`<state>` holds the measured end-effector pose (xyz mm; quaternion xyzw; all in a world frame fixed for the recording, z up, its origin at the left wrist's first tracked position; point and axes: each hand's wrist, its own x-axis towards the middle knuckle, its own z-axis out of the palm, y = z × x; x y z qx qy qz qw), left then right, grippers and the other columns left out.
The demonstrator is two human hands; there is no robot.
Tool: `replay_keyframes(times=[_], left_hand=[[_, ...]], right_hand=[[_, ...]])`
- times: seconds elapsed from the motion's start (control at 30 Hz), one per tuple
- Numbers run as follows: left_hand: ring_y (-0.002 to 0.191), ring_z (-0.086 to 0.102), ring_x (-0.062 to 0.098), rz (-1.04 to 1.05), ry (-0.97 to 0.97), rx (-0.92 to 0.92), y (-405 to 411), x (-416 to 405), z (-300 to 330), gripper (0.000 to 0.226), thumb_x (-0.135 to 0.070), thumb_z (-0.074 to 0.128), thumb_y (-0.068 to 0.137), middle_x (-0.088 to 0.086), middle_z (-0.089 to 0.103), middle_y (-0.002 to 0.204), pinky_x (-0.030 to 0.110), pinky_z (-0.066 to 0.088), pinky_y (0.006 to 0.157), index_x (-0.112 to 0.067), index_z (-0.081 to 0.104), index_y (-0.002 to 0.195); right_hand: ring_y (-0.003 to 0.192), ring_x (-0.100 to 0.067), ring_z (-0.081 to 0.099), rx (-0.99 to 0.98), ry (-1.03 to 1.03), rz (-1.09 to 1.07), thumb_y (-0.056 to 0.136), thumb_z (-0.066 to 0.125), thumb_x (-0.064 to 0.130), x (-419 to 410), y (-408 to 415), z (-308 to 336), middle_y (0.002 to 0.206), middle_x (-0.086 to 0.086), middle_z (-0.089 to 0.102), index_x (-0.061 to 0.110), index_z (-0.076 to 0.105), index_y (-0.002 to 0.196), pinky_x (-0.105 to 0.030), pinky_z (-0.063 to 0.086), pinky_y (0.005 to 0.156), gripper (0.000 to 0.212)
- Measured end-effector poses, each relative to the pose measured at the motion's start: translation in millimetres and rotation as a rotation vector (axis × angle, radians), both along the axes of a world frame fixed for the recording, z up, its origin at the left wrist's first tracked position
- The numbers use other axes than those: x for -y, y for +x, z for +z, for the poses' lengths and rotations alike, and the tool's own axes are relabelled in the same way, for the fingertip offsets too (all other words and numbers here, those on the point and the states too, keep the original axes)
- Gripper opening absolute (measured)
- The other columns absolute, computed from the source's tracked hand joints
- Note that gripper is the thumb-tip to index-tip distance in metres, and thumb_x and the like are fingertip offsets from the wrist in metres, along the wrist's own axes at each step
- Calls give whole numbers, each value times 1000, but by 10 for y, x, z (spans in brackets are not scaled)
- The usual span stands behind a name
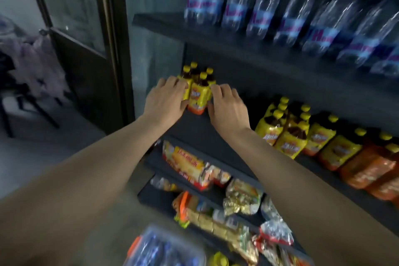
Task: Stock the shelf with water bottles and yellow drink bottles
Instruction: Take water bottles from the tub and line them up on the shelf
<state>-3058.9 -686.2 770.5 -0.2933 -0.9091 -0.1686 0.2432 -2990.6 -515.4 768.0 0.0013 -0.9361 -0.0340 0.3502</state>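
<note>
A wrapped pack of yellow drink bottles (199, 90) with yellow caps stands at the left end of the dark middle shelf (194, 129). My left hand (166, 98) holds its left side and my right hand (228, 107) holds its right side, fingers curled against the wrap. More yellow drink packs (287, 131) stand further right on the same shelf. A row of clear water bottles (259, 6) with blue labels fills the top shelf (164, 24).
Orange drink packs (375, 170) sit at the right end of the middle shelf. Lower shelves hold snack packets (194, 166). A wrapped pack of water bottles (159, 248) lies on the floor below. A dark door frame (112, 39) and a chair (26, 84) stand left.
</note>
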Motion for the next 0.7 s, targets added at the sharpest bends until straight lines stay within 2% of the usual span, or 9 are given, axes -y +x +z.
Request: replay_keyframes(times=[0.17, 0.37, 0.47, 0.57, 0.7], left_hand=[[111, 52, 33, 41, -90, 185, 202, 297, -1109, 39, -31, 66, 89, 9, 56, 121, 43, 49, 82, -17, 56, 124], [109, 53, 34, 92, -171, 429, 416, 674, -2589, 39, -29, 70, 85, 9, 57, 118, 44, 48, 84, -17, 59, 120], [109, 53, 37, 110, -189, 534, 506, 843, -3344, 40, -24, 75, 80, 12, 60, 117, 44, 43, 87, -13, 62, 117], [112, 51, 36, 140, -223, 632, 658, 1000, -4060, 40, -24, 74, 81, 10, 60, 119, 44, 41, 84, -14, 62, 118], [103, 56, 36, 139, -295, 700, 908, 1218, -5079, 35, -27, 76, 80, 9, 63, 111, 43, 46, 75, -14, 64, 110]], right_hand=[[97, -35, 58, 200, -88, 35, 91, 62, 20, 215, 153, -1085, 114, -15, 58, 7, 54, 125, -46, 54, 75, 37], [98, -37, 59, 429, -177, 61, 90, 63, 17, 586, 412, -2480, 116, -16, 57, 6, 54, 126, -43, 55, 68, 38], [100, -37, 58, 564, -234, 54, 89, 65, 18, 743, 558, -3217, 118, -15, 57, 7, 54, 126, -43, 54, 69, 39], [99, -37, 57, 698, -257, 3, 88, 65, 17, 857, 714, -4003, 120, -15, 56, 8, 53, 127, -43, 53, 70, 42], [95, -38, 60, 842, -267, -67, 84, 70, 16, 984, 954, -5061, 114, -16, 58, 7, 54, 123, -44, 55, 69, 43]])
